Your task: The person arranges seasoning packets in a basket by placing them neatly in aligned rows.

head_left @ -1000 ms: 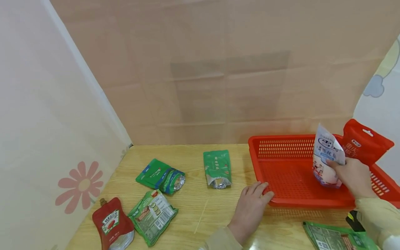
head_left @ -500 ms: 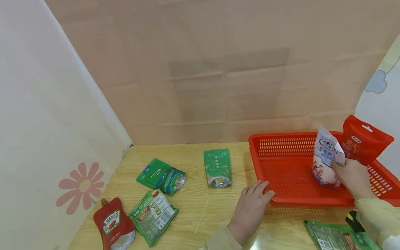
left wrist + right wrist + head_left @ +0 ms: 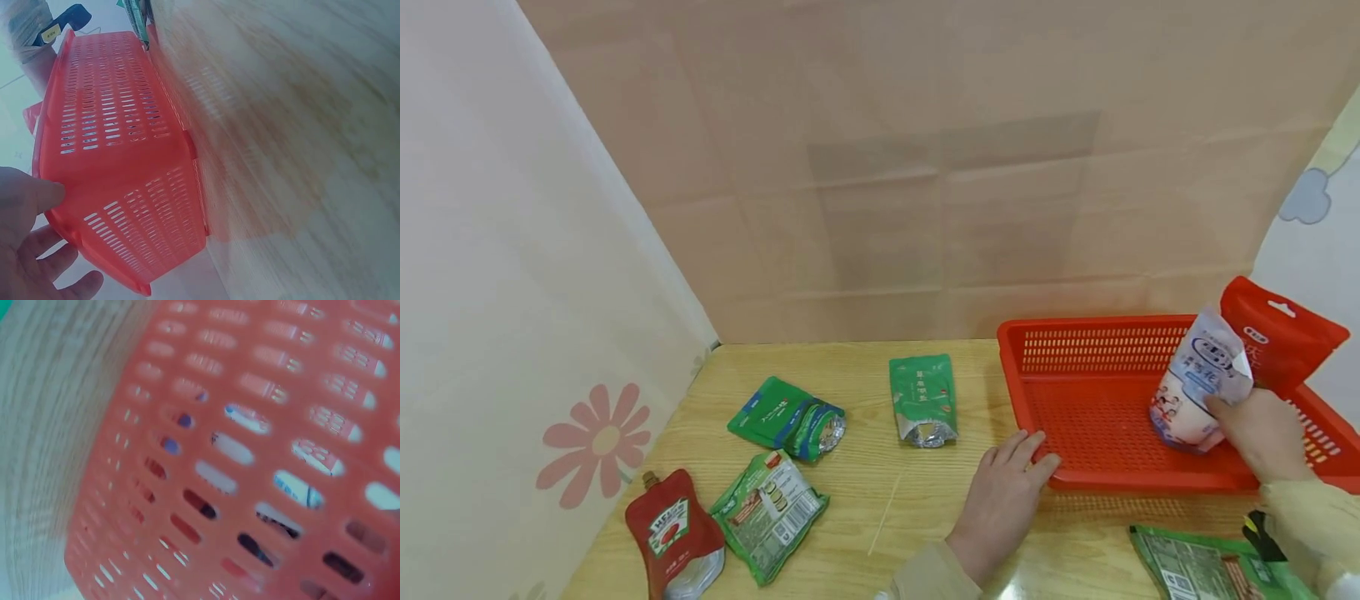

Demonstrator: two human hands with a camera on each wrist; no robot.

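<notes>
My right hand (image 3: 1270, 429) pinches the side of a white and purple stand-up pouch (image 3: 1193, 408) inside the red plastic basket (image 3: 1142, 481). The pouch leans to the right, its bottom at the basket floor. Behind it, a red pouch (image 3: 1288, 329) with a hang hole leans at the basket's right end. At the front left corner, my left hand (image 3: 1003, 496) holds the basket rim. The left wrist view shows the left hand's (image 3: 37, 231) thumb on the slotted basket's (image 3: 119, 150) outer wall and its fingers around the rim. In the right wrist view, the basket wall (image 3: 206, 469) hides the right hand.
Left on the wooden table (image 3: 865, 517) lie a red ketchup pouch (image 3: 673, 533), a green food packet (image 3: 770, 512) and a green and blue pouch (image 3: 788, 417). A green pouch (image 3: 922, 400) lies mid-table. Another green packet (image 3: 1202, 562) lies before the basket.
The right hand has shifted slightly right, and the top of the white pouch has tilted right toward the red pouch. The left hand stays at the basket corner.
</notes>
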